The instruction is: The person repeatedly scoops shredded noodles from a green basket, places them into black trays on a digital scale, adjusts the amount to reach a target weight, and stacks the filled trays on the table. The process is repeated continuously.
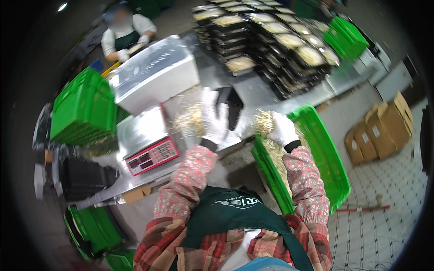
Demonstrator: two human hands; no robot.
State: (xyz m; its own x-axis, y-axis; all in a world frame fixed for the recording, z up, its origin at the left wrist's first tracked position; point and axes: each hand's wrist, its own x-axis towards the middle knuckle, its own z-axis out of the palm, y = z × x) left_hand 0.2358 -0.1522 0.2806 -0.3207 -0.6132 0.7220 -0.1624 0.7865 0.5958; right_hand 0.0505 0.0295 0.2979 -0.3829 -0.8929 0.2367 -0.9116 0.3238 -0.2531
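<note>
My left hand [215,121], in a white glove, grips the left side of a black tray [233,107] over the metal table, its thumb lying over the tray. A loose heap of pale bean sprouts [189,120] lies on the table just left of that hand. My right hand [283,129], also gloved, is closed round a bunch of bean sprouts [263,122] above the left rim of a green crate [332,174]. More sprouts lie inside the crate, partly hidden by my right forearm.
A red-framed scale [156,156] stands left of the heap, with a white foam box [156,83] behind it. Many filled black trays [275,40] are stacked at the back. Green crates [83,108] stand left, cardboard boxes [379,128] right. Across the table is a co-worker [126,34].
</note>
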